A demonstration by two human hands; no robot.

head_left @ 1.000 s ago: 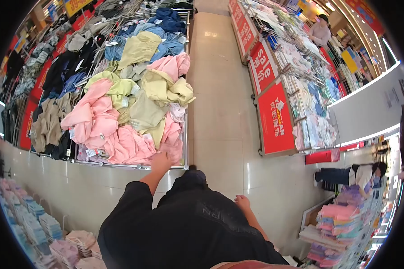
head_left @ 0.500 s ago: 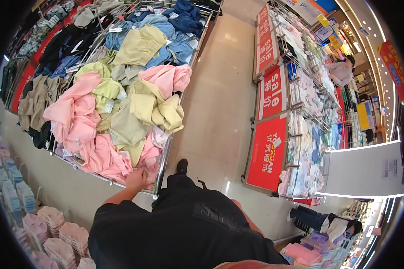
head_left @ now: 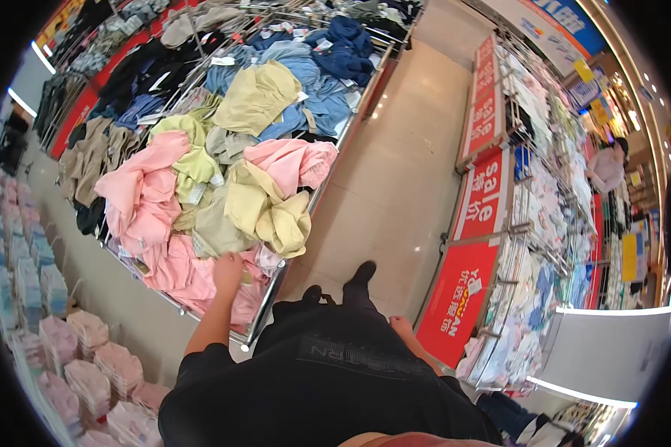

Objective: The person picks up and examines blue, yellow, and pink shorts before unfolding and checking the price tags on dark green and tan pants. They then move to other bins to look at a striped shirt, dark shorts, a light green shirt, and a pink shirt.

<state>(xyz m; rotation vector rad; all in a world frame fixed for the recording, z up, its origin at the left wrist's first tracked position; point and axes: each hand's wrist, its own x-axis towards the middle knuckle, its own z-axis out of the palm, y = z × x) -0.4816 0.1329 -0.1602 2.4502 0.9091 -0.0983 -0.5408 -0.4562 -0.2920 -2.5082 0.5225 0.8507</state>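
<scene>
My left hand (head_left: pixel 229 270) reaches over the near end of a display bin heaped with clothes. Its fingers are curled at the lower edge of a khaki garment (head_left: pixel 220 223); what they hold is hidden. Pink garments (head_left: pixel 173 262) lie to its left and below it. A pale yellow garment (head_left: pixel 265 208) lies crumpled just beyond, beside another pink garment (head_left: pixel 291 160). At my side, low over the floor, hangs my right hand (head_left: pixel 402 326), small and partly seen, touching no clothes. Its fingers cannot be made out.
The bin's metal rim (head_left: pixel 276 287) runs along the aisle floor (head_left: pixel 380 179). Blue denim clothes (head_left: pixel 313 74) fill its far part. Across the aisle stands a rack with red sale signs (head_left: pixel 481 194), with a person (head_left: pixel 608 165) behind it. Stacked pink packs (head_left: pixel 89 384) stand at lower left.
My left hand has moved up and inward from the bin's near corner to the khaki garment. The view has shifted, my right hand has come into sight, and one foot is farther forward.
</scene>
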